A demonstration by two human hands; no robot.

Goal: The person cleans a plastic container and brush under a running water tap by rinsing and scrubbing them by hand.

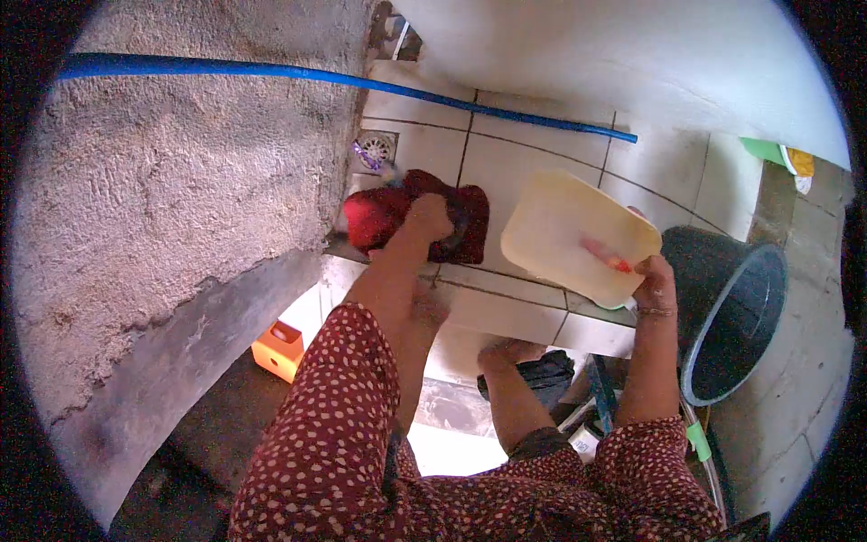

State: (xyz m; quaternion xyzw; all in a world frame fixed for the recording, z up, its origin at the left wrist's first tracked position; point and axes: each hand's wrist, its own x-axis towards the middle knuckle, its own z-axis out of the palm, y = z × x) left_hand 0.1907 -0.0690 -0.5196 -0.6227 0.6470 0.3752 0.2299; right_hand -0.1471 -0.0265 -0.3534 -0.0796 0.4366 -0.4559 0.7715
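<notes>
On the tiled ledge at the left lies a bundle of dark red cloth [377, 217]. My left hand [432, 219] is on it with the fingers curled; something dark shows beside the fingers, but it is too unclear to name. To the right, my right hand [654, 282] grips the lower right edge of a pale yellow board [553, 217]. The board is tilted over the tiles and carries a blurred red and white mark or item [605, 255]. Right beside this hand stands a dark grey bucket [736, 316].
A blue pipe [361, 81] crosses above the ledge. A round floor drain [375, 152] lies near the rough wall [199, 181]. Below are an orange box [278, 350] and a black plastic bag [544, 378]. A green and yellow item [778, 155] is at the upper right.
</notes>
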